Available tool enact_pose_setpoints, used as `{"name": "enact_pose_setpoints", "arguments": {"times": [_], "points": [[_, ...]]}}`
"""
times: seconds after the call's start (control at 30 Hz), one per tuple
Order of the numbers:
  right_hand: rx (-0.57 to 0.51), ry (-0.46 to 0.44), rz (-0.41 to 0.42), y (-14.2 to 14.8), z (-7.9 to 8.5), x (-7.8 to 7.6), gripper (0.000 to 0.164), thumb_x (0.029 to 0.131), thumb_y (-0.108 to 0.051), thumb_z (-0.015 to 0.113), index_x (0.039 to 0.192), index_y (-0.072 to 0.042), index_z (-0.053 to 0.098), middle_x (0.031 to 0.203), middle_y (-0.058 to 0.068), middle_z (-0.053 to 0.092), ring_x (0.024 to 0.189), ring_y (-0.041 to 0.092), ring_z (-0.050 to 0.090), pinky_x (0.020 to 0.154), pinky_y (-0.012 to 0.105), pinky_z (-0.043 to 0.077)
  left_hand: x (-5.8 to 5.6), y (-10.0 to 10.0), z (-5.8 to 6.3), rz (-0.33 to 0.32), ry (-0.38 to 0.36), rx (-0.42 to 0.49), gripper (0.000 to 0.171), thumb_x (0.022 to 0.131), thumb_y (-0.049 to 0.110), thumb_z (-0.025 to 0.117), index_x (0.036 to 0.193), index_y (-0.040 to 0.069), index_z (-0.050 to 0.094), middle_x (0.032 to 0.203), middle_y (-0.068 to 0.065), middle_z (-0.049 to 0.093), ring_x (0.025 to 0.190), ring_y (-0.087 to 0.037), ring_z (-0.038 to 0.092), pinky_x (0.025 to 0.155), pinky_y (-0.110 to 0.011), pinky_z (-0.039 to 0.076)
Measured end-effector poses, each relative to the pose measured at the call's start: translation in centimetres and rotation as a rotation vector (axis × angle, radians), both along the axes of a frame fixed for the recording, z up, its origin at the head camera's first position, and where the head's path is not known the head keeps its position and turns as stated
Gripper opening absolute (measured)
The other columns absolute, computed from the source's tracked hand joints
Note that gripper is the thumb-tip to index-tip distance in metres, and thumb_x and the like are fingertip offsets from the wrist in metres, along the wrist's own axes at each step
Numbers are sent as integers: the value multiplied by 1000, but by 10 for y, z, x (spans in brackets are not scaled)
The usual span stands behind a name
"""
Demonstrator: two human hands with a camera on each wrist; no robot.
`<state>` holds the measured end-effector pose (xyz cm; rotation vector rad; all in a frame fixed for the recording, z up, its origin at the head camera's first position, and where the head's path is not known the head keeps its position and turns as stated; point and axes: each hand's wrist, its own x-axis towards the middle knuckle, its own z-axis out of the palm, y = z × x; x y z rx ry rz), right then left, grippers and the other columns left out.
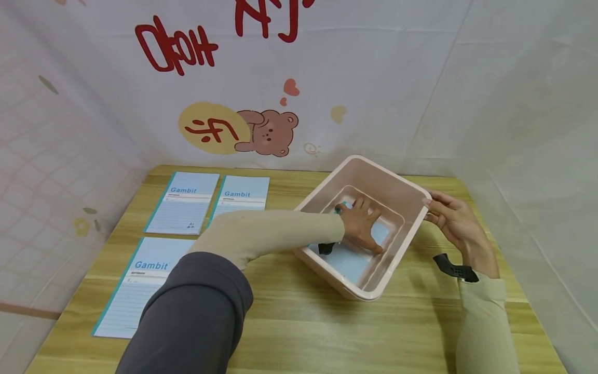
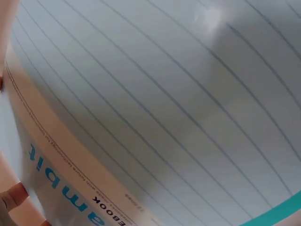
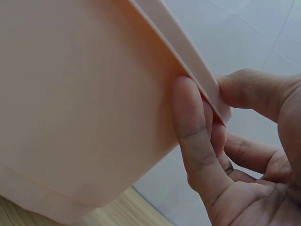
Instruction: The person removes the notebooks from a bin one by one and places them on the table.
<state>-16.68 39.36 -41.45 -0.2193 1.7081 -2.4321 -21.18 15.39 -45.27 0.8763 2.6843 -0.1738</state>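
A pale pink plastic bin (image 1: 322,195) sits at an angle on the table, and a Gambit notebook (image 1: 348,265) with a teal spine lies inside it. My left hand (image 1: 361,224) reaches into the bin with fingers spread over the notebook. In the left wrist view, the lined cover (image 2: 141,108) fills most of the picture, with fingertips (image 2: 18,194) at its edge. My right hand (image 1: 452,218) pinches the bin's rim at the far right corner. In the right wrist view, the thumb and fingers (image 3: 190,108) are on opposite sides of that rim.
Two notebooks lie at the back left, one (image 1: 182,202) beside another (image 1: 240,192) partly covered by my left arm. A third, larger notebook (image 1: 126,296) lies in front of them. A printed white curtain (image 1: 374,93) hangs behind the wooden table (image 1: 299,332).
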Motion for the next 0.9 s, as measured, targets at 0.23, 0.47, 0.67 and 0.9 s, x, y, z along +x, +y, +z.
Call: {"name": "enact_pose_setpoints", "arguments": {"times": [0.23,0.47,0.67,0.9], "points": [[-23,15,29,-1,-1,0,30,104,6,49,130,2,63,119,9,69,98,18,73,82,27,61,-1,0,2,0,32,-21,117,69,94,57,162,37,14,160,0,29,150,-19,29,106,-69,41],[-3,15,22,-1,0,1,30,104,4,50,130,0,64,119,9,69,98,17,73,82,27,61,0,0,5,-29,53,-24,117,69,95,56,160,34,15,162,3,31,149,-18,29,105,-69,41],[-46,16,34,0,-1,2,30,103,6,50,130,3,64,118,10,69,98,18,73,82,28,61,1,1,5,-32,57,-22,114,68,96,55,161,40,19,160,-1,32,149,-21,27,106,-69,40],[-42,5,28,-1,0,3,31,104,6,49,131,1,64,120,9,68,99,18,73,82,28,61,3,0,5,-10,67,9,115,66,99,51,159,37,22,153,-2,34,147,-20,30,103,-69,42]]}}
